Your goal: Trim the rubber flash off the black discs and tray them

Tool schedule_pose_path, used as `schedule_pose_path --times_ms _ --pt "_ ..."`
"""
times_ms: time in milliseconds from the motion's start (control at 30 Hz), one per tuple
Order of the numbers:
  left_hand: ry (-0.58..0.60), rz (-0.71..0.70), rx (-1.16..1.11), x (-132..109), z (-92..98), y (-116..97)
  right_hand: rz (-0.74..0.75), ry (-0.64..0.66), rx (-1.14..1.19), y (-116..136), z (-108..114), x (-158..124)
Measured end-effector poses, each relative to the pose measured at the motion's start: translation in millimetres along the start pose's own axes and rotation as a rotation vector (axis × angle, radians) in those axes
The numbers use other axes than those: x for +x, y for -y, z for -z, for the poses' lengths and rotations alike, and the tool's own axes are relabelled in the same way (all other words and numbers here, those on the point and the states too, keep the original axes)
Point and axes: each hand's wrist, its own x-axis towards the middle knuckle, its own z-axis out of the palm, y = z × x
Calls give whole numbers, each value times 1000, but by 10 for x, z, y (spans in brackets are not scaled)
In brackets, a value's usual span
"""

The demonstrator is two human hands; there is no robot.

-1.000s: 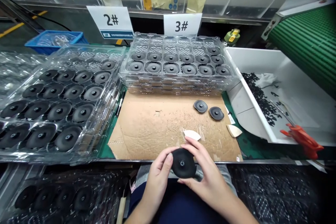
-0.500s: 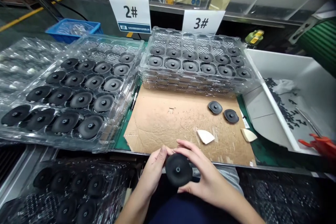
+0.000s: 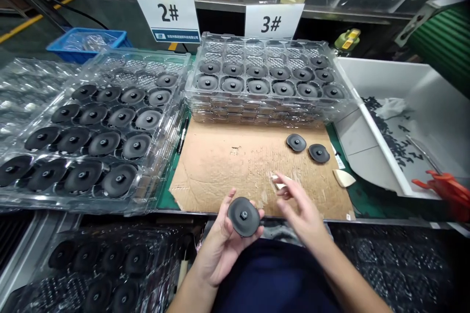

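My left hand (image 3: 222,244) cups a round black rubber disc (image 3: 243,216) with a central metal-cored hub, its face turned up. My right hand (image 3: 299,210) is over the cardboard sheet (image 3: 227,176), its fingertips pinched on a small white wedge-shaped piece (image 3: 278,182), which they partly hide. A second, similar cream piece (image 3: 344,178) lies beyond, on the green mat. Two black discs (image 3: 296,142) (image 3: 319,153) rest on the cardboard, out of reach of my fingers.
Stacked clear trays of black discs (image 3: 264,107) stand behind the cardboard, and another tray (image 3: 110,176) lies left. A white bin (image 3: 414,88) with black scraps and orange-handled tool (image 3: 446,190) stands right. More filled trays (image 3: 110,264) sit below the bench edge.
My right hand has let go of the disc and moved forward to the white piece. The disc now lies in my left hand with its face turned up. The view has shifted slightly.
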Motion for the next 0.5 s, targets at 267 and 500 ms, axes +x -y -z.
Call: schedule_pose_path --times_ms 267,500 --pt "-76 -101 75 6 -123 34 -21 -162 -160 -545 -134 90" --pt "-152 -137 161 30 -299 93 78 -103 -67 -401 -43 -33"
